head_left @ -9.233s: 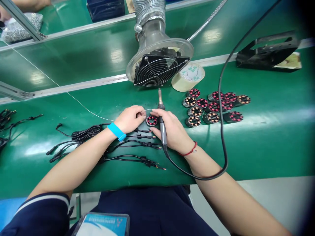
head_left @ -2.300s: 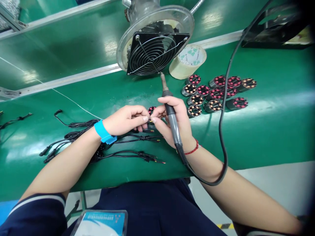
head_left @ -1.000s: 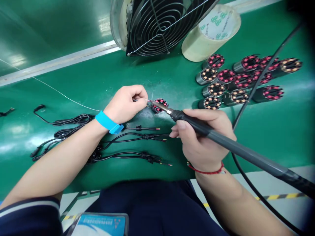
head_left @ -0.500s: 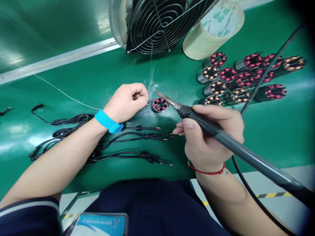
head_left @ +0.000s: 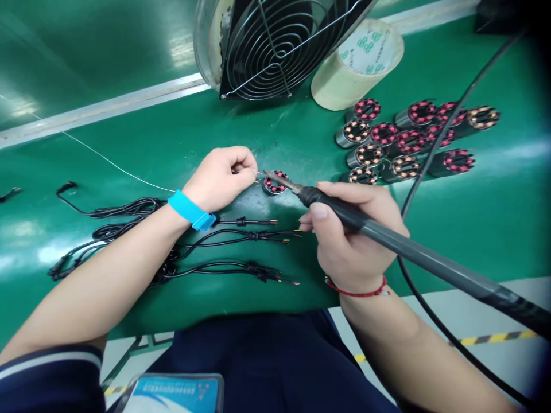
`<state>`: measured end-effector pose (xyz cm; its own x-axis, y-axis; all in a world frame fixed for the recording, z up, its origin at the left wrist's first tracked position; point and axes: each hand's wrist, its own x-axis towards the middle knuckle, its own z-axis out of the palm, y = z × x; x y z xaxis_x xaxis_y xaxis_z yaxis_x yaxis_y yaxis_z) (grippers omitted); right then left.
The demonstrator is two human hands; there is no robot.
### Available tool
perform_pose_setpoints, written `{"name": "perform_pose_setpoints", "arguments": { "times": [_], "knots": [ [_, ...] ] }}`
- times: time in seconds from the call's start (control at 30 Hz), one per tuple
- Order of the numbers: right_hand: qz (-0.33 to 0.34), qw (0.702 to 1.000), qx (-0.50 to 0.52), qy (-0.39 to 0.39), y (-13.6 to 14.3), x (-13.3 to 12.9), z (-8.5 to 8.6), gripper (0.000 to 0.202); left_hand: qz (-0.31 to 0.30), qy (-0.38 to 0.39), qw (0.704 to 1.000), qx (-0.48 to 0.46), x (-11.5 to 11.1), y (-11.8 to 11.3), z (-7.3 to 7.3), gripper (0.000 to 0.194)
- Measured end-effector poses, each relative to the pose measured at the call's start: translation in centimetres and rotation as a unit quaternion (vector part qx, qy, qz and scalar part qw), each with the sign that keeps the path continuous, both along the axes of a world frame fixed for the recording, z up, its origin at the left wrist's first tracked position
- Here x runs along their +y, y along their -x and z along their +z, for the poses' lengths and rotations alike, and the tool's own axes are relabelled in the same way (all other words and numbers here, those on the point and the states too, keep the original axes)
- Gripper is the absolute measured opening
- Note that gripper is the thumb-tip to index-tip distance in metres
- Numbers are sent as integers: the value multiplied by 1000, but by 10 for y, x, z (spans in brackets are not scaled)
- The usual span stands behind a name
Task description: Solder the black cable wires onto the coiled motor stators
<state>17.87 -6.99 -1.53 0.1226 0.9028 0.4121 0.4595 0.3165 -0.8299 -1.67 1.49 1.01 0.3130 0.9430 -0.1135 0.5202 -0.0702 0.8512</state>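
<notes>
My left hand (head_left: 226,176), with a blue band at its wrist, pinches a black cable; its thin coloured wire ends poke out past the fingertips. Just right of those fingers a small motor stator (head_left: 275,183) with red windings stands upright on the green bench. My right hand (head_left: 357,235) is closed round the dark handle of a soldering iron (head_left: 336,209). The iron's tip lies over the stator, close to the wire ends; whether it touches them I cannot tell. Several black cables (head_left: 241,235) with stripped coloured ends lie below my left hand.
A fan with a wire guard (head_left: 278,54) stands at the back. Right of it is a wide tape roll (head_left: 357,63). Several more stators (head_left: 404,140) are grouped at the right, crossed by the iron's black cord (head_left: 450,123). A thin solder-like strand (head_left: 116,163) runs to the left wrist.
The soldering iron's tip has moved left and slightly down, from above the stator to beside the wire ends. My left hand has stayed almost still. The rising smoke has faded.
</notes>
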Motion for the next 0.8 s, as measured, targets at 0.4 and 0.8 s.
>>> {"name": "perform_pose_setpoints", "arguments": {
  "times": [0.4,0.8],
  "knots": [
    [2,1000,16,12,3,-1,-3,23,5,-1,1000,10,0,0,-1,12],
    [16,1000,-2,-10,3,5,4,31,2,-5,1000,4,0,-1,0,12]
  ]
}}
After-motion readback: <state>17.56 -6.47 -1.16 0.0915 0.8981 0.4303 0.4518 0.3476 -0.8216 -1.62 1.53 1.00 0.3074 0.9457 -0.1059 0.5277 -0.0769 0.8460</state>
